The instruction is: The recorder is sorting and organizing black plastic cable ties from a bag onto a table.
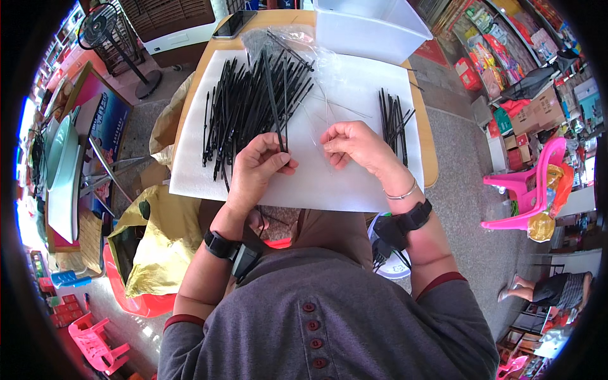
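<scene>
Left hand (pixel 256 166) curled shut, thumb and fingertips pinching a few black cable ties (pixel 273 95) near their lower ends, strips standing up and away over the white foam sheet (pixel 316 183). Right hand (pixel 354 144) loosely fisted just beside it, fingers folded in on thin clear strands (pixel 329 111); exact hold hard to tell. Big loose pile of black ties (pixel 244 104) fanned across the sheet's left half, touching the pinched ones. Smaller bundle of ties (pixel 392 120) near the sheet's right edge, well apart. Crumpled clear plastic bag (pixel 304 54) at the far edge, white bin (pixel 370 28) at the desk's far right corner, phone (pixel 234 24) at the far left. Ties likely light, springy, slick; best gripped near one end, several at once, pinched firmly to stop sliding.
</scene>
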Available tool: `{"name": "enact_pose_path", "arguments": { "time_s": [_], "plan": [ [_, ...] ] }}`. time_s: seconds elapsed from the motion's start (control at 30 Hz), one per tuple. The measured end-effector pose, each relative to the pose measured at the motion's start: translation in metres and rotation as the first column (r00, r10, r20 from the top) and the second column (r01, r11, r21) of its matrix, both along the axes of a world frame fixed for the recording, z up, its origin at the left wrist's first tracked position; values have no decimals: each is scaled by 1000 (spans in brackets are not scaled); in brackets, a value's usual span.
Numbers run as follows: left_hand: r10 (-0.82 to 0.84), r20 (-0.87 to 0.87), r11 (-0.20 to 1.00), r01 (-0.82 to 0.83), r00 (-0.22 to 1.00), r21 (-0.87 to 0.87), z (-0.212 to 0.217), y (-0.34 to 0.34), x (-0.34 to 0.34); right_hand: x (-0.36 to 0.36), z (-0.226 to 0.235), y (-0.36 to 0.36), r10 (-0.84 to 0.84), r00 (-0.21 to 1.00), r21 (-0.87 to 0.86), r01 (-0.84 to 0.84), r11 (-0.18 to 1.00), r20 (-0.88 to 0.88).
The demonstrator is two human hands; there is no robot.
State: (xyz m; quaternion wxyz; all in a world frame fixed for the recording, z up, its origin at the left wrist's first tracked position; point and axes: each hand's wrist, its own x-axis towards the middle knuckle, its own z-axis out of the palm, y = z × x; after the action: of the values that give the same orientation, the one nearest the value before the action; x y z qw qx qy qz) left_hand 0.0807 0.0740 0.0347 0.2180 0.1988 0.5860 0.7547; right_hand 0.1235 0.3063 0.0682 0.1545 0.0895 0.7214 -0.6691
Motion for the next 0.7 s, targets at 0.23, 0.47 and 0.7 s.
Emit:
{"name": "enact_pose_path", "arguments": {
  "time_s": [0.23,0.47,0.7],
  "plan": [
    [2,-2,1000,-2,1000,-21,3,1,1,1,-3,1,-138,986,-121,126,985,-97],
    [14,-7,1000,-14,1000,-10,1,1,2,8,5,-6,-97,980,191,130,973,-172],
    [28,4,999,-28,1000,-27,4,4,4,9,-13,10,-324,940,-338,272,901,-106]
  ]
}}
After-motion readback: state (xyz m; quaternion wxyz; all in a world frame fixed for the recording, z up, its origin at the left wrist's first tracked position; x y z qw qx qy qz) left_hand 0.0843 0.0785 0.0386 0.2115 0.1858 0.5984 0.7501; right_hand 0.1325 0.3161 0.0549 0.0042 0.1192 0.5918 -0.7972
